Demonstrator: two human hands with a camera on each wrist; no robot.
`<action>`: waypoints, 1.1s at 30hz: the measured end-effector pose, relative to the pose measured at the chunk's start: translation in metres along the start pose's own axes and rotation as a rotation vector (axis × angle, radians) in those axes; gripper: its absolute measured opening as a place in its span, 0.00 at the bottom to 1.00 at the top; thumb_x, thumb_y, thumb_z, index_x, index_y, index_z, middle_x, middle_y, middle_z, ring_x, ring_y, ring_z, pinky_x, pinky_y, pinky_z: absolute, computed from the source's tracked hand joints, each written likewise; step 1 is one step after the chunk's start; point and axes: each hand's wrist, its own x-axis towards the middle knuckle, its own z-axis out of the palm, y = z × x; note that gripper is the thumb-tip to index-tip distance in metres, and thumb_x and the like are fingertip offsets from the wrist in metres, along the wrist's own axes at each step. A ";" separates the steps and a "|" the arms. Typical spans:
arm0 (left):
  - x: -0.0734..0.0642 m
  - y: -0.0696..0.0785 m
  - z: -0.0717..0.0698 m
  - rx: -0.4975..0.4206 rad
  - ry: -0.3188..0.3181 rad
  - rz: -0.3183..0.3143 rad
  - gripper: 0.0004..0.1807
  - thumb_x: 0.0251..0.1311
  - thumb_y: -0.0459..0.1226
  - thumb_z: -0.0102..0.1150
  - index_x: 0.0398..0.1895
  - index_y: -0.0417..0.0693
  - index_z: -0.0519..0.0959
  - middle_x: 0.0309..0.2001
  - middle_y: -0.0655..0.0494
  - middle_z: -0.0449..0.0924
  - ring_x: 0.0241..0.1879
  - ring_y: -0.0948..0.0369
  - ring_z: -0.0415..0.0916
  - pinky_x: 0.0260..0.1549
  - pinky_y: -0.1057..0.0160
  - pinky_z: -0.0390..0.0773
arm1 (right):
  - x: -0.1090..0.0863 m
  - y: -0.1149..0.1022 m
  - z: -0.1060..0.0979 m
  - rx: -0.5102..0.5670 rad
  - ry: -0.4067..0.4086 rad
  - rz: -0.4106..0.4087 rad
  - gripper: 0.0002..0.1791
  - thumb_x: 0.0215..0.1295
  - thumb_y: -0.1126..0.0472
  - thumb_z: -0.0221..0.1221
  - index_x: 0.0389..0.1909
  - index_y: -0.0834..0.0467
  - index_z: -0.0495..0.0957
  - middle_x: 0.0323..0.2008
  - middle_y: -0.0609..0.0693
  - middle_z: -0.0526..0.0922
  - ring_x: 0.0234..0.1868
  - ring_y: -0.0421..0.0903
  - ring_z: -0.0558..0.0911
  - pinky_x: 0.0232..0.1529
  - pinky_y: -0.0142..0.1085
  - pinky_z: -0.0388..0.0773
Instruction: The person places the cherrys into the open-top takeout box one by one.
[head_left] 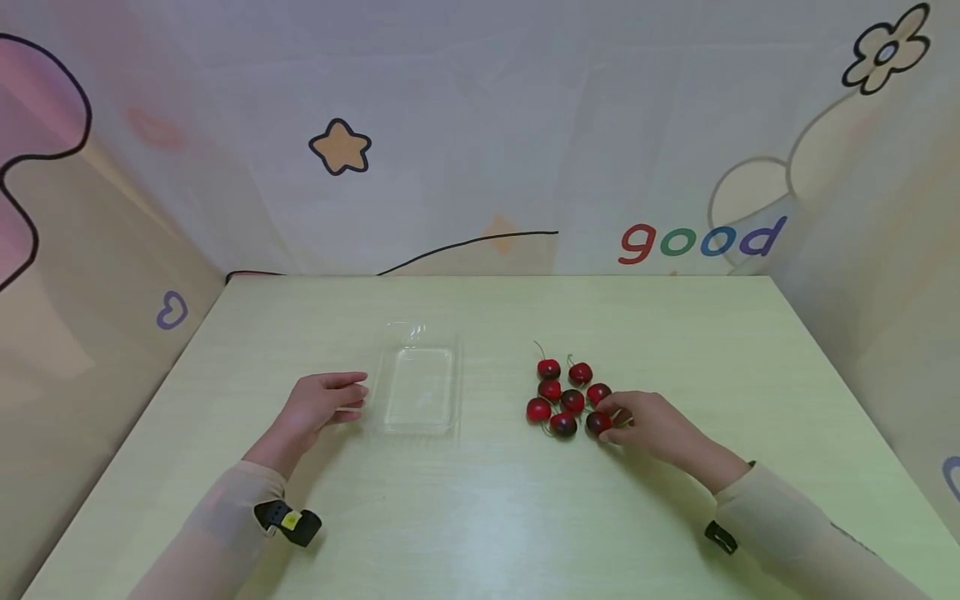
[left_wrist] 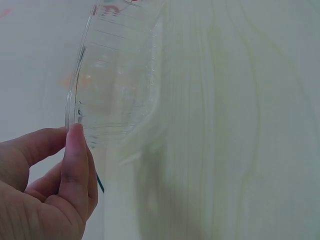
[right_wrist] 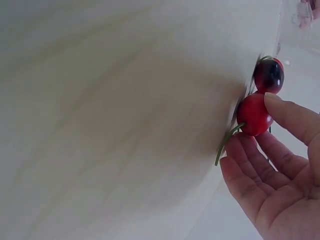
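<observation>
A clear, shallow plastic container [head_left: 423, 387] sits left of the table's middle. My left hand [head_left: 322, 400] is at its left side, and in the left wrist view the thumb and fingers pinch the container's rim [left_wrist: 75, 100]. To the right lies a loose group of dark red cherries [head_left: 572, 401], some with stems showing. With thumb and fingertips, my right hand [head_left: 651, 425] grips the cherry [head_left: 597, 424] at the group's front right. The right wrist view shows this red cherry [right_wrist: 254, 115] with its green stem hanging down and a darker cherry [right_wrist: 269, 76] just beyond it.
The pale wood-grain table [head_left: 480, 508] ends at a printed cloth backdrop [head_left: 465, 125], which also rises along both sides. A dark band [head_left: 288, 521] is strapped on the left sleeve, and another dark piece [head_left: 722, 537] shows at the right sleeve.
</observation>
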 end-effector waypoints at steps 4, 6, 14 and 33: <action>0.000 0.000 -0.001 0.001 -0.003 0.002 0.25 0.71 0.31 0.57 0.69 0.30 0.71 0.56 0.39 0.84 0.35 0.70 0.82 0.35 0.73 0.85 | 0.001 0.000 0.000 -0.007 -0.002 0.005 0.19 0.61 0.62 0.71 0.51 0.66 0.82 0.43 0.57 0.88 0.43 0.49 0.85 0.46 0.45 0.84; 0.000 0.000 -0.001 0.005 -0.002 0.001 0.25 0.71 0.32 0.58 0.69 0.30 0.71 0.55 0.40 0.85 0.35 0.69 0.82 0.34 0.73 0.85 | 0.001 0.000 0.000 -0.009 -0.004 0.006 0.19 0.61 0.62 0.71 0.51 0.66 0.82 0.44 0.57 0.88 0.43 0.49 0.85 0.46 0.45 0.84; 0.000 0.000 -0.001 0.014 -0.003 0.008 0.25 0.70 0.32 0.58 0.69 0.30 0.72 0.55 0.40 0.85 0.36 0.70 0.81 0.34 0.72 0.85 | 0.001 0.000 0.001 -0.003 0.001 0.003 0.19 0.61 0.63 0.70 0.52 0.67 0.82 0.43 0.57 0.88 0.43 0.49 0.86 0.44 0.42 0.84; 0.001 0.000 -0.003 0.050 0.004 -0.019 0.25 0.71 0.33 0.58 0.69 0.33 0.72 0.58 0.37 0.83 0.38 0.66 0.82 0.35 0.73 0.85 | -0.004 -0.001 -0.002 0.005 -0.008 0.020 0.20 0.61 0.62 0.70 0.53 0.66 0.82 0.38 0.52 0.88 0.37 0.42 0.82 0.36 0.33 0.77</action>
